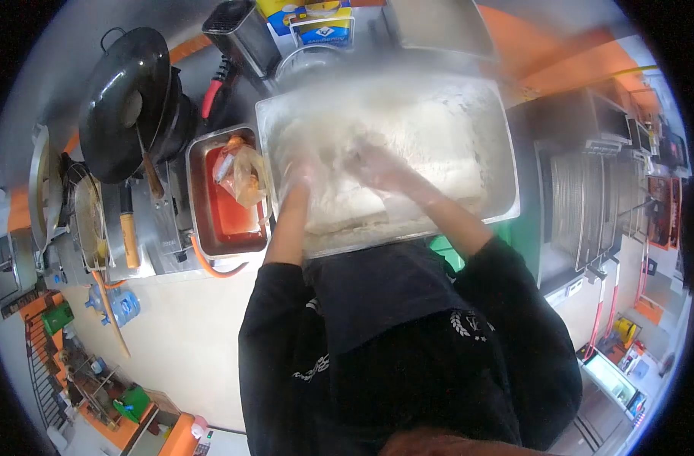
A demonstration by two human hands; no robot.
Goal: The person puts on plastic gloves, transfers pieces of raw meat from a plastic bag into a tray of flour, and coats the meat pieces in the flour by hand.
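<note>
A wide metal tray (506, 144) holds a bed of white flour (438, 152). My left hand (301, 173), in a clear plastic glove, is in the left part of the tray, low over the flour. My right hand (381, 169), gloved the same way, reaches into the middle with its fingers pointing left. Haze and motion smear the fingers of both hands, and white powder covers them. Whether anything lies between them cannot be made out.
Left of the tray stands a metal pan of red liquid (221, 216) with a plastic bag (246, 178) in it. Beyond it are a black wok (111, 99), a ladle (150, 167) and a wooden-handled tool (129, 239). Wire fryer baskets (579, 201) are at the right.
</note>
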